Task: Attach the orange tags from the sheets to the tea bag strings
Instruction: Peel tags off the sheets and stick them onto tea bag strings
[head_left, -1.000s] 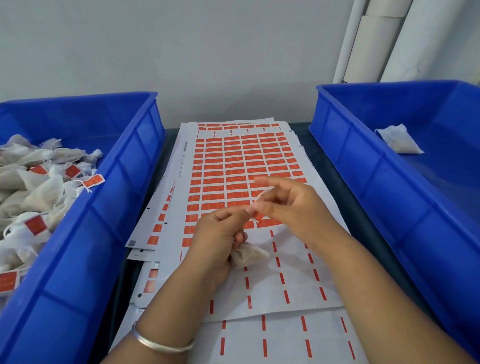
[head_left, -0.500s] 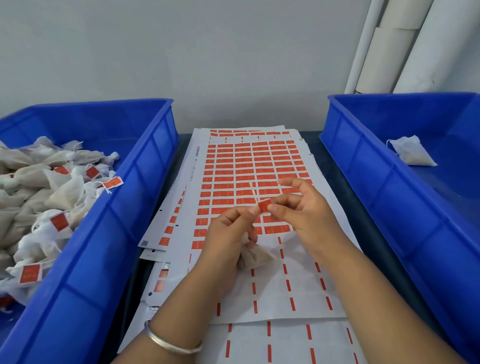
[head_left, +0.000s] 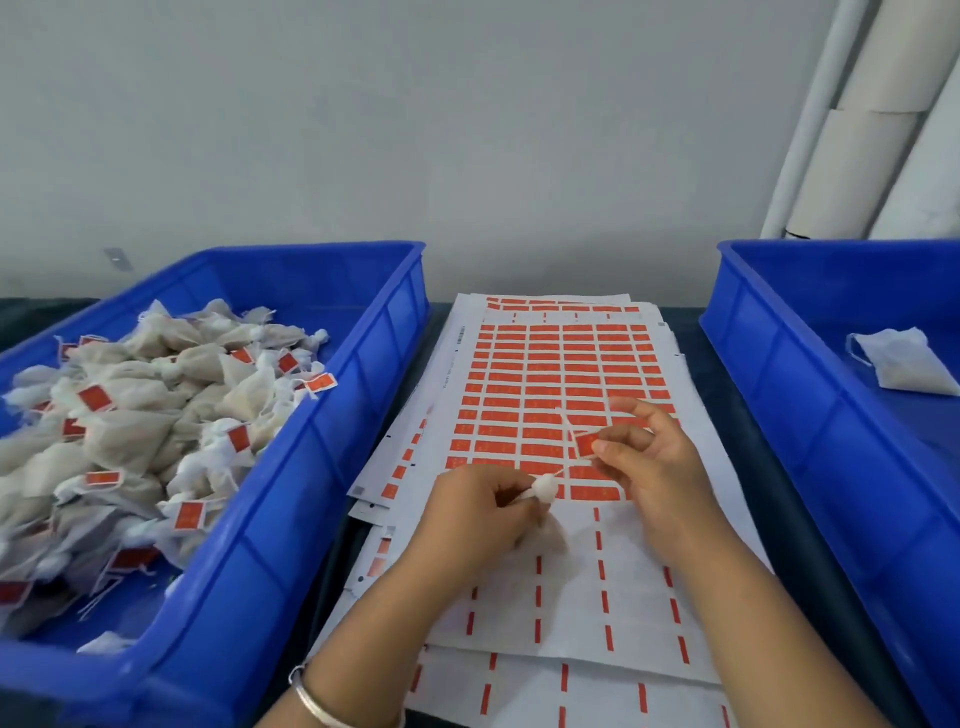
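Already the left bin (head_left: 358, 415), at nine o'clock, holds a heap of tagged tea bags (head_left: 130, 431), so much is done. At six o'clock the left hand (head_left: 478, 525) pinches the gathered top of one tea bag (head_left: 544, 488), while the right hand (head_left: 654, 467) pinches an orange tag (head_left: 586, 443) on its string, seemingly being folded shut. The sheet (head_left: 561, 384), toward twelve, is still mostly full of tags; the right bin (head_left: 779, 374), at three, shows one untagged bag (head_left: 904, 364).

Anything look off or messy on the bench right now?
Only minor: the tag sheets lie fanned and askew rather than squared up. The tea bags stay inside the left bin and right bin.
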